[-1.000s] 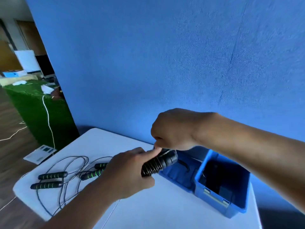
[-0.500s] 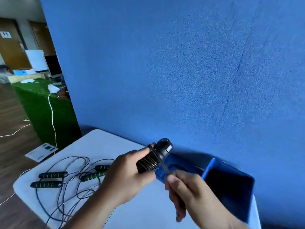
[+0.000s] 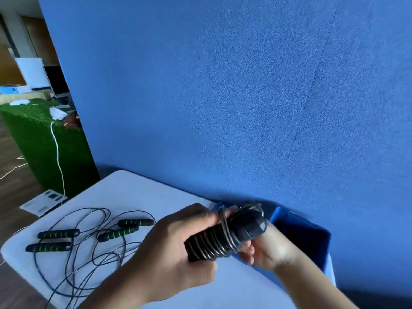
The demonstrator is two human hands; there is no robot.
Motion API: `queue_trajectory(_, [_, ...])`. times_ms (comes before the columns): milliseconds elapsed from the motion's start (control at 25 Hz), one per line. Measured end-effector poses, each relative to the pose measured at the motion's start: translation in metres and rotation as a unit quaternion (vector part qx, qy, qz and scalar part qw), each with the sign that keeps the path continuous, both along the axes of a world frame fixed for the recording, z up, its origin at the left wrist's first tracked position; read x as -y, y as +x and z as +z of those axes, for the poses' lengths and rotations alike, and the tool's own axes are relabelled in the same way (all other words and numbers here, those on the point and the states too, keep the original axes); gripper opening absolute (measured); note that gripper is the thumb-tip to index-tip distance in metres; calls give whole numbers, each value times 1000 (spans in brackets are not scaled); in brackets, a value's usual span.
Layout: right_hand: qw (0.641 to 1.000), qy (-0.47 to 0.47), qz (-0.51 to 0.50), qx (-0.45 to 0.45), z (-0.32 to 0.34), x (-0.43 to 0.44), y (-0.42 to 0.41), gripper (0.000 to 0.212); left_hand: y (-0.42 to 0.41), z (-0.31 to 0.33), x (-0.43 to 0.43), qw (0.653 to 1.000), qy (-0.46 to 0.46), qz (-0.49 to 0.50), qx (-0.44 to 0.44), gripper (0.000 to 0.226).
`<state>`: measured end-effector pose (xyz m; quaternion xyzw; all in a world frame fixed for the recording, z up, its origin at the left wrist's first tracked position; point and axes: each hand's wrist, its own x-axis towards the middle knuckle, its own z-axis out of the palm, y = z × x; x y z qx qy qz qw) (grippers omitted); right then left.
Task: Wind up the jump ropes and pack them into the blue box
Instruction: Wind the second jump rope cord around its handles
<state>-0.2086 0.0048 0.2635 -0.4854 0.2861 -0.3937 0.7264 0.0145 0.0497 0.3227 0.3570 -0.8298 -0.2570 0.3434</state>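
Jump-rope handles [image 3: 225, 238], paired and bound in springy black cord, sit above the white table [image 3: 138, 195], just left of the blue box [image 3: 321, 233]. Left hand [image 3: 178, 248] is clamped around their near end; right hand [image 3: 269, 248] cups the far cap, fingers curled underneath. Cord looks thin, stiff and slippery, likely to uncoil, so grip over the wraps; two more ropes [image 3: 93, 239] lie loose at left.

No readable text, label, brand, number or sign appears anywhere in this view. A white sheet of paper [image 3: 43, 202] lying on the floor beside the table carries blue printed blocks, but they are too small and blurred to make out. A pale blue box [image 3: 13, 89] far off in the background room shows markings that are equally unreadable.
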Motion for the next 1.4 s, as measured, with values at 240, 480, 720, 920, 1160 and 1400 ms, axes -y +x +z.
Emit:
queue_trajectory(240, [890,-242,31,-385,83,36,13,16,14,4,2,996,-12,-1,93,48])
queue_trajectory(480, [737,-388,-62,-551,114,11,26,6,19,-2,3,972,-83,60,211,68])
queue_trajectory(720, [846,-322,-36,-424,92,-2,18,6,18,-10,-2,977,-62,94,179,59])
queue_trajectory(920, [811,-361,-78,-455,83,-25,18,44,8,-9,-7,967,-73,134,206,52])
queue_trajectory(1160, [775,-412,-91,-470,78,-32,18,36,3,-19,-13,957,-104,159,220,42])
queue_trajectory(1400, [777,-416,-127,-455,62,-34,17,13,6,-25,-17,964,-131,163,164,53])
